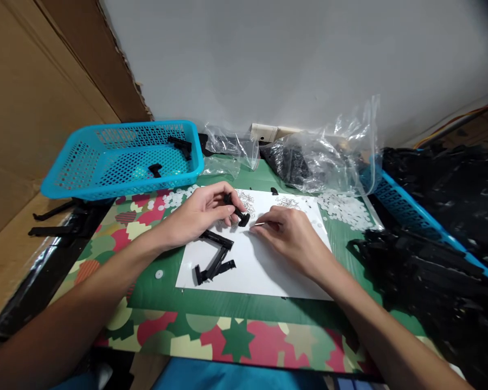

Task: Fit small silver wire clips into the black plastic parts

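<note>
My left hand [215,208] is closed around a small black plastic part [242,218], holding it over the white sheet [244,276]. To its right, my right hand [287,233] pinches a thin pale sliver [260,223] between thumb and forefinger. The sliver points toward the black part, and its exact kind is too small to make out. Below my left hand, several long black plastic parts [215,262] lie on the sheet in a zigzag. Piles of tiny metal pieces [288,202] sit along the sheet's far edge, one partly behind my left hand.
A blue basket [122,189] at the back left holds a few black parts. Clear plastic bags [321,157] stand against the wall. White discs [345,210] are scattered right of the sheet. Heaped black parts [423,276] and another blue basket [427,222] crowd the right side.
</note>
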{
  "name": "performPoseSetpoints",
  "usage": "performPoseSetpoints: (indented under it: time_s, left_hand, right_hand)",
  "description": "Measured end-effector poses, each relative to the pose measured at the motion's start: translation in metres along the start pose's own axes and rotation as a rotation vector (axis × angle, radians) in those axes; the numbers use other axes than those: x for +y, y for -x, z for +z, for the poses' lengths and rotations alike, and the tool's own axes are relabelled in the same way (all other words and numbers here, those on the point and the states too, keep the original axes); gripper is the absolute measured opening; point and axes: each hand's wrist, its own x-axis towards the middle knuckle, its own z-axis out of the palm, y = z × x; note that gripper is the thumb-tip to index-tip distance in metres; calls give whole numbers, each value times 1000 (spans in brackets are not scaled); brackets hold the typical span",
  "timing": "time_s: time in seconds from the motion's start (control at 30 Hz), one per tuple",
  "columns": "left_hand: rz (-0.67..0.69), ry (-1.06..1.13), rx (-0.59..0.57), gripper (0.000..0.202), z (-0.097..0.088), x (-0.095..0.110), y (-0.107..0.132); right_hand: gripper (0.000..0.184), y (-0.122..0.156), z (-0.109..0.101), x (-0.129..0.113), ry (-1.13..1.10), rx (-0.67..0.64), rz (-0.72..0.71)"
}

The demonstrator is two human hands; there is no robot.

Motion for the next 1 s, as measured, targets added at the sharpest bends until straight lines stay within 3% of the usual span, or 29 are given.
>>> performPoseSetpoints:
  time_s: [0.2, 0.33, 0.5, 0.63, 0.73, 0.87, 1.0]
  left_hand:
    - [28, 37, 61, 9, 0, -1, 0]
    - [44, -1, 83, 5, 1, 1, 1]
    - [63, -61, 75, 4, 7, 0, 5]
    - [5, 203, 2, 25, 19, 1, 8]
    - [-24, 425, 18, 30, 25, 7, 10]
    - [-34, 522, 7, 27, 27, 15, 12]
    - [-108, 461, -65, 25, 29, 14, 13]
  right_hand:
    - [6, -1, 14, -3, 66, 26, 6]
    - [8, 1, 12, -4, 49, -3, -39]
    - [12, 5, -3, -9, -198, 18, -53]
    - [14, 7, -11, -14, -469, 121, -77]
    - [11, 8, -12, -16, -595, 205, -93]
    - [10, 9, -12, -17, -543, 297, -113]
    - [7, 10, -12, -18, -479, 325, -168]
